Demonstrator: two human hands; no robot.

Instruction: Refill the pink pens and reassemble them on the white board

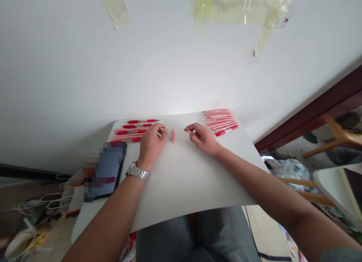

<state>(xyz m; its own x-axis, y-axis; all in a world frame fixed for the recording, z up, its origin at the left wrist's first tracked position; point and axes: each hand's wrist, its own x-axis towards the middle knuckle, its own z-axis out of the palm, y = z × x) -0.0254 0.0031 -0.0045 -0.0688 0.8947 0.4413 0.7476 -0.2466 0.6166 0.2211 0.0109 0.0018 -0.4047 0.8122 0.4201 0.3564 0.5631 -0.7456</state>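
My left hand [152, 142], with a metal-band watch on its wrist, is closed in a pinch at the right ends of the left row of pens. Whatever it holds is too small to make out. My right hand [204, 139] is also pinched, with a small pinkish piece showing at its fingertips, its kind unclear. Between the hands a short pink pen-barrel part [173, 136] lies on the white table [181, 179], touching neither. Several red pens [138, 121] and pale pink pieces [128, 136] lie at the left, partly hidden by my left hand.
A pile of pink pen-like sticks [220, 119] lies at the back right, a red pen [227, 130] along its near side. On the table's left edge rests a phone or tablet [106, 171]. The wall [181, 65] rises directly behind the table.
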